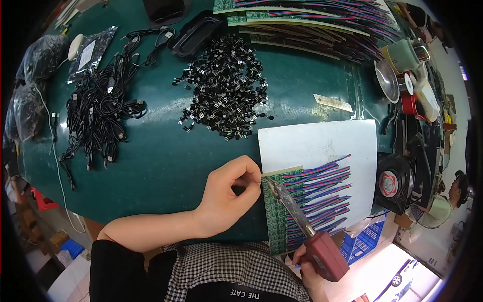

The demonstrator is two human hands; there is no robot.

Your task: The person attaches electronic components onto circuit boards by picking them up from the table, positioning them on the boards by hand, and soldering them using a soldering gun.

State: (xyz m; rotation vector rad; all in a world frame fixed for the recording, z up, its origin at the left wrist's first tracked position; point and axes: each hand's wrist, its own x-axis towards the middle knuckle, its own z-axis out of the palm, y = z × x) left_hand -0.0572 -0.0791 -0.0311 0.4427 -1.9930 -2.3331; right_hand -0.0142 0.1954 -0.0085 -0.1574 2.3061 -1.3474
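Observation:
My left hand (225,195) is closed in a pinch at the upper left edge of a green circuit board panel (275,221). Whatever is between those fingertips is too small to make out. A soldering iron (326,255) with a dark red handle is in my right hand (309,274), whose fingers are partly hidden by it. Its metal tip reaches the top left of the panel, close to my left fingertips. Rows of red, blue and black wires (324,194) run rightward from the panel over a white board (317,143).
A heap of small black connectors (226,85) lies beyond my left hand. Black cables (98,113) are piled farther left. Wired green panels (302,22) are stacked at the back. A blade (333,102), a metal bowl (387,80) and a black fan (395,182) sit rightward.

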